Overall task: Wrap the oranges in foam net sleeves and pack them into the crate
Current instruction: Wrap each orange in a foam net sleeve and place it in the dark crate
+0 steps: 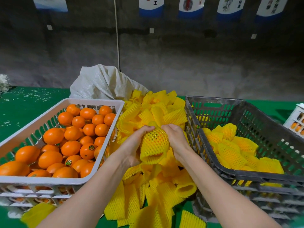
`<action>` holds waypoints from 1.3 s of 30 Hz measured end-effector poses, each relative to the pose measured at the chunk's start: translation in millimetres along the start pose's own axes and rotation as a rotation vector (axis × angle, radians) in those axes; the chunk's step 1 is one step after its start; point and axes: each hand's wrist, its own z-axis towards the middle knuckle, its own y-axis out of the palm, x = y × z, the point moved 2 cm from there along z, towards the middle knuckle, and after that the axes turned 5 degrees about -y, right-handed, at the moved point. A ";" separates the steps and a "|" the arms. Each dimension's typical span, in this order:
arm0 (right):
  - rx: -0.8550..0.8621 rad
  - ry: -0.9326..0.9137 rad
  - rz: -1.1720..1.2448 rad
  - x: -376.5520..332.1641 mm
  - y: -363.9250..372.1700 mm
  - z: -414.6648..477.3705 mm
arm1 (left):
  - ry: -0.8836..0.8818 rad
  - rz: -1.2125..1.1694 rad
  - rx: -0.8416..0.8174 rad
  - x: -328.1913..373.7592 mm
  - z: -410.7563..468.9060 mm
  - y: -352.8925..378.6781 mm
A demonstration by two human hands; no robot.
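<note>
An orange inside a yellow foam net sleeve (155, 143) is held between both hands above the sleeve pile. My left hand (131, 145) grips its left side with fingers curled over the top. My right hand (176, 139) grips its right side. The sleeve's open end points toward me. A white crate (92, 176) on the left is full of bare oranges (72, 143). A dark grey crate (212, 101) on the right holds several wrapped oranges (233, 150).
A heap of empty yellow sleeves (158, 111) fills the gap between the crates and spills toward me. A white woven sack (102, 83) lies behind it. The table is green (24, 109). A small white crate (296, 120) sits at the far right.
</note>
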 end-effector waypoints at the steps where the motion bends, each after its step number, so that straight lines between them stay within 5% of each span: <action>1: -0.015 0.011 0.006 -0.2 -1.0 0.1 | -0.005 0.007 0.001 -0.1 0.3 1.3; 7: 0.069 -0.277 -0.098 -8.3 -13.8 -16.8 | 0.074 -0.098 0.041 1.3 9.7 15.3; 13: -0.175 -0.315 -0.162 -20.8 -37.0 -30.3 | 0.270 -0.192 0.135 7.8 23.6 49.4; 20: 0.115 -0.461 -0.231 -40.0 -128.9 9.9 | 0.468 -0.032 0.168 5.3 59.4 135.6; 24: 0.301 -0.316 -0.398 -17.7 -193.0 57.3 | 0.731 0.708 0.309 -13.0 102.9 167.2; 28: 0.118 -0.116 -0.897 28.3 -230.2 107.6 | 0.637 1.552 0.232 -37.6 135.9 179.4; 32: -0.228 -0.095 -1.374 71.0 -228.6 150.4 | 0.626 1.653 0.183 -40.0 137.9 176.2; 39: -0.403 0.041 -1.439 128.0 -209.5 190.6 | 0.656 1.579 0.202 -41.8 143.3 169.5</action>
